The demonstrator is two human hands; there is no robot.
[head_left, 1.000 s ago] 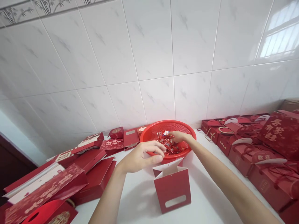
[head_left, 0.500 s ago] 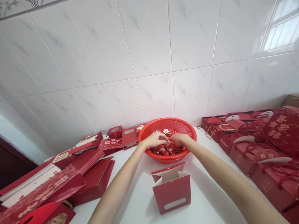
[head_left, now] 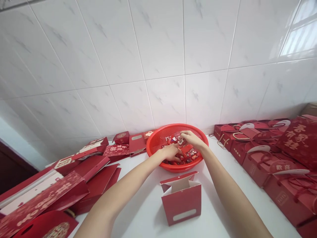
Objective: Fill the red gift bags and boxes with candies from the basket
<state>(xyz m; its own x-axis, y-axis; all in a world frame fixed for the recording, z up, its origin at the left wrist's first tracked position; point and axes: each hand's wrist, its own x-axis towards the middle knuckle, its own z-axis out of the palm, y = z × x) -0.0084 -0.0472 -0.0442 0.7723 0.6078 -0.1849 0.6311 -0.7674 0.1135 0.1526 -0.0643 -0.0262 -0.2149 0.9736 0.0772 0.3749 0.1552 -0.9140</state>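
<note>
A red plastic colander basket holds a heap of small red-wrapped candies. My left hand reaches into the heap with its fingers apart, touching the wrappers. Above the basket's right side, my right hand pinches a wrapped candy with pale print. In front of the basket, between my forearms, a red paper gift box stands upright with its top flaps open. A pale oblong window marks its near face.
Red boxes and folded cartons lie piled on the left of the white table. Rows of closed red gift boxes with cord handles line the right. A tiled wall rises behind the basket.
My right hand has come up out of the heap with a candy between its fingers. My left hand has shifted right and lower into the candies. The view moved slightly.
</note>
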